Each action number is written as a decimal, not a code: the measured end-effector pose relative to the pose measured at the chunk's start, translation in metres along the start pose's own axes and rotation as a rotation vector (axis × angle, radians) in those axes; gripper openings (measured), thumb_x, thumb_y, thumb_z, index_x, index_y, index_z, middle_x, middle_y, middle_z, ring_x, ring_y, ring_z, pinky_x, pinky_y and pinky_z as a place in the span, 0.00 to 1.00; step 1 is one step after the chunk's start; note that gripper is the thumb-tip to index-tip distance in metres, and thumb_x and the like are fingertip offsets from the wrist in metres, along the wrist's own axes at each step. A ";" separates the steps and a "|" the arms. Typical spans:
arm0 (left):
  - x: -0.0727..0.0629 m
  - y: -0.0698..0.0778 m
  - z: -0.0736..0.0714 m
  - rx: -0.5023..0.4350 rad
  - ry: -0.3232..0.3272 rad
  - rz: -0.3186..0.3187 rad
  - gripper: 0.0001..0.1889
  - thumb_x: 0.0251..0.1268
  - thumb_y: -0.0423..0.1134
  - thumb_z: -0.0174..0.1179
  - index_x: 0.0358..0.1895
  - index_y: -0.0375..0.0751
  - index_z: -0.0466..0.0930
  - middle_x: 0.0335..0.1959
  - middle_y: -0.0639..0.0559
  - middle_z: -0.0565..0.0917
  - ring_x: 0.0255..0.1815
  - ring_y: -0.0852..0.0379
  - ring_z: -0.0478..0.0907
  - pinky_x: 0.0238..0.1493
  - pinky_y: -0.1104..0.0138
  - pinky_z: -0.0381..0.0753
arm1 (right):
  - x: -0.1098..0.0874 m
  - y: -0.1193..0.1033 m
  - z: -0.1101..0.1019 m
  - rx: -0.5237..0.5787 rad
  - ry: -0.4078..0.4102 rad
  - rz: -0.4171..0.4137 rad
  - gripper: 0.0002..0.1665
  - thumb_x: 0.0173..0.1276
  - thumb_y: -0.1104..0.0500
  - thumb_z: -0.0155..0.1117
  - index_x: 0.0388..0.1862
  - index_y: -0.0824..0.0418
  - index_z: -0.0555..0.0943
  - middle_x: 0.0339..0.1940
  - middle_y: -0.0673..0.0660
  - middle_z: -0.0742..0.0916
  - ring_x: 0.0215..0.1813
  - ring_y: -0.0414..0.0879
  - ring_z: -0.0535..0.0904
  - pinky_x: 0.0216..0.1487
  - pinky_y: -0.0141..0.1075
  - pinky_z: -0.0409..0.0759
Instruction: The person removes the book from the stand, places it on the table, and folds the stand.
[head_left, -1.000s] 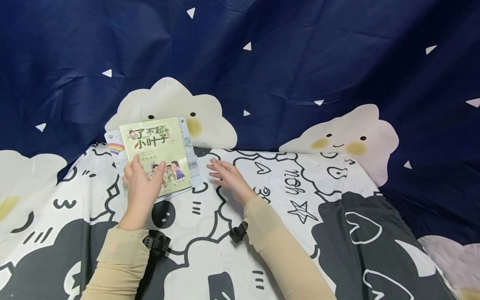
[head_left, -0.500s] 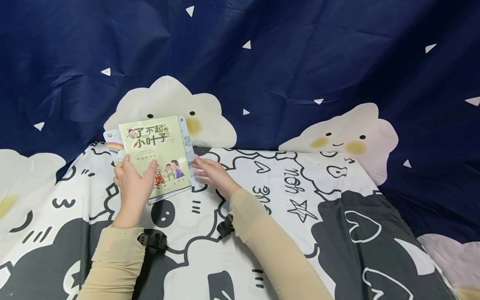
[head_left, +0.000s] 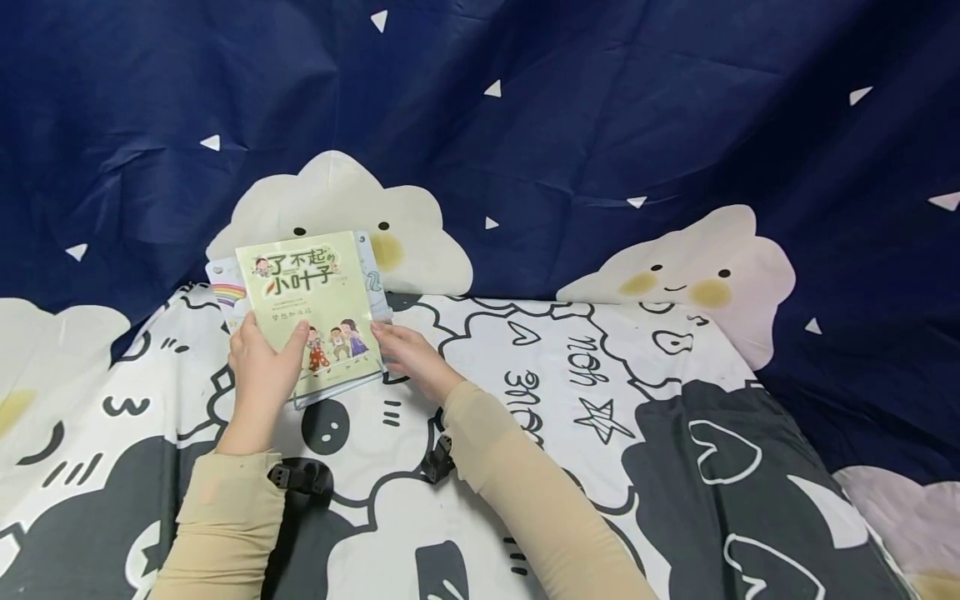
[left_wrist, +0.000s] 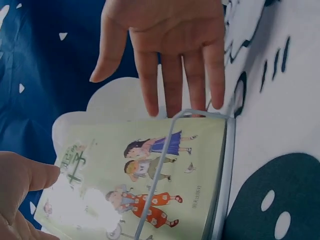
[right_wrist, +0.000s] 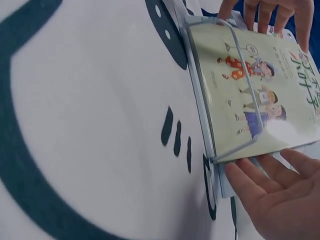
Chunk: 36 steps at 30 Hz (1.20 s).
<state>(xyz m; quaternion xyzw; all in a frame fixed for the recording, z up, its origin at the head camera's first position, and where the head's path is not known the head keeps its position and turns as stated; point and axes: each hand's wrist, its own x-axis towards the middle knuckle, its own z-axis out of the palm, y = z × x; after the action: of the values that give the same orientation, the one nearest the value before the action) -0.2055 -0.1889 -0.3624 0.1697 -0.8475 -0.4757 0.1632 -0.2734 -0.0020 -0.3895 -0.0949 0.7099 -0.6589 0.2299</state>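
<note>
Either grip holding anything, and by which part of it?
Can't tell whether the left grip holds the green book; it's at the book's left edge. The right grip shows no hold: straight fingers at the right edge, thumb apart.

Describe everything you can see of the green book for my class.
The green book appears closed, its glossy, papery cover catching glare. Dark green Chinese lettering spans the top; cartoon figures stand below. Slightly askew, it faces the person in front of a pale blue board, a grey wire crossing its front. The left hand and right hand flank it; whether they touch it is unclear.
</note>
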 end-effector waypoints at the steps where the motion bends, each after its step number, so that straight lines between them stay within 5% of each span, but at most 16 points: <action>1: 0.000 0.001 -0.001 -0.003 -0.003 0.000 0.44 0.73 0.52 0.52 0.78 0.29 0.40 0.77 0.25 0.46 0.77 0.29 0.43 0.74 0.37 0.48 | 0.000 0.000 0.001 -0.005 0.005 -0.005 0.36 0.77 0.41 0.51 0.75 0.60 0.66 0.73 0.57 0.74 0.74 0.53 0.70 0.74 0.47 0.67; 12: 0.002 0.005 -0.007 -0.081 -0.005 -0.013 0.36 0.75 0.40 0.46 0.78 0.27 0.44 0.76 0.23 0.50 0.78 0.30 0.48 0.77 0.42 0.49 | -0.012 -0.004 0.011 -0.006 0.062 -0.032 0.41 0.74 0.42 0.58 0.77 0.60 0.62 0.74 0.57 0.73 0.72 0.48 0.71 0.72 0.43 0.70; 22: 0.003 0.007 -0.005 -0.259 0.021 -0.054 0.34 0.75 0.35 0.46 0.80 0.37 0.45 0.78 0.35 0.50 0.79 0.40 0.53 0.78 0.51 0.57 | -0.018 -0.019 0.009 -0.114 0.135 -0.151 0.40 0.72 0.42 0.60 0.77 0.55 0.63 0.75 0.57 0.71 0.75 0.51 0.67 0.76 0.46 0.63; 28: -0.001 0.012 -0.005 -0.306 0.080 -0.005 0.33 0.76 0.35 0.48 0.80 0.42 0.49 0.77 0.40 0.53 0.76 0.43 0.57 0.74 0.48 0.60 | -0.024 -0.026 0.014 -0.188 0.201 -0.208 0.39 0.73 0.44 0.59 0.78 0.54 0.62 0.77 0.57 0.68 0.76 0.54 0.66 0.74 0.49 0.66; 36: -0.006 0.014 -0.001 -0.241 0.193 0.080 0.29 0.75 0.37 0.52 0.76 0.39 0.59 0.71 0.37 0.62 0.65 0.45 0.67 0.62 0.55 0.67 | -0.029 -0.028 0.025 -0.375 0.306 -0.340 0.44 0.71 0.48 0.61 0.78 0.65 0.57 0.68 0.65 0.71 0.67 0.57 0.72 0.70 0.47 0.72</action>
<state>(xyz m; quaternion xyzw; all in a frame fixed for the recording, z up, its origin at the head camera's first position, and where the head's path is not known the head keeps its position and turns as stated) -0.2018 -0.1804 -0.3502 0.1600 -0.7709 -0.5484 0.2817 -0.2411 -0.0150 -0.3566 -0.1529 0.8195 -0.5521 -0.0149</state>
